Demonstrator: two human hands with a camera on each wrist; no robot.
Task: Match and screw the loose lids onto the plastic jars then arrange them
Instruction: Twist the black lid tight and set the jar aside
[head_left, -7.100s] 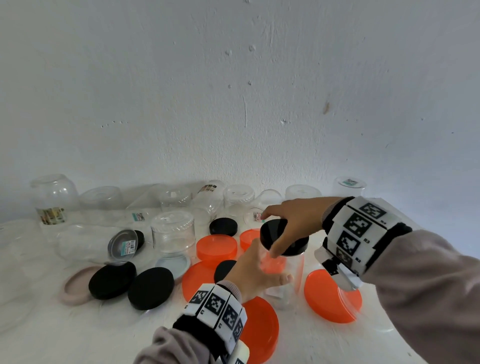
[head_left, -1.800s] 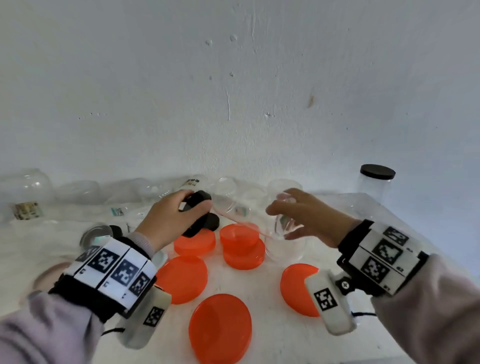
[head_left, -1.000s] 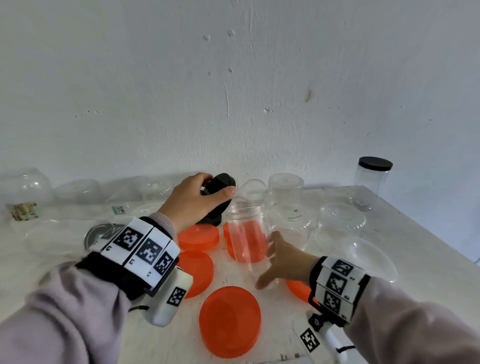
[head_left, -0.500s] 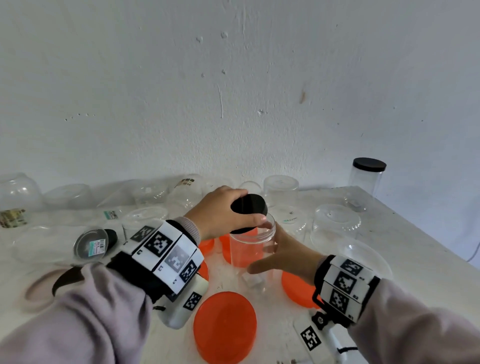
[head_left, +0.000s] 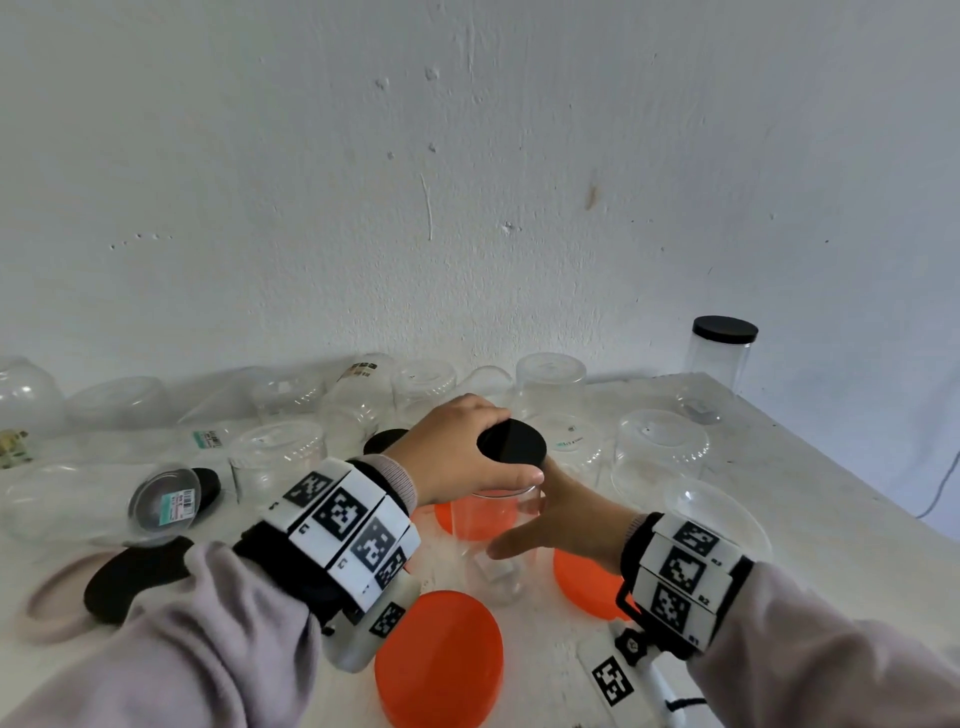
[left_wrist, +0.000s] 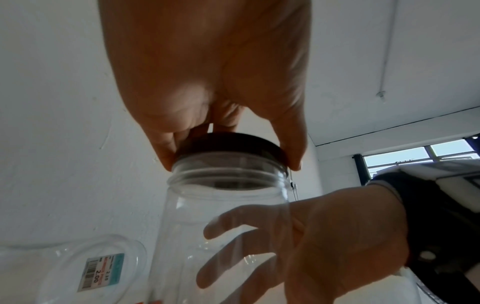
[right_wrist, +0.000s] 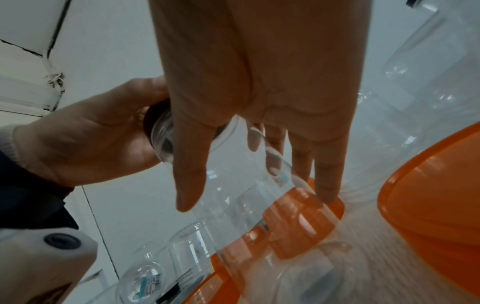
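In the centre of the head view, the clear jar (head_left: 493, 540) stands upright on the worktop (head_left: 810, 525) among orange lids (head_left: 439, 657). The left hand (head_left: 457, 452) grips the black lid (head_left: 511, 441) by its rim, fingertips curled round the edge, and sets it level on the jar's mouth, probably so the threads can catch. The right hand (head_left: 561, 525) wraps the jar's side with fingers spread, seemingly bracing it against twisting. At the upper right, a capped jar (head_left: 719, 358) stands apart from the uncapped ones, likely already arranged.
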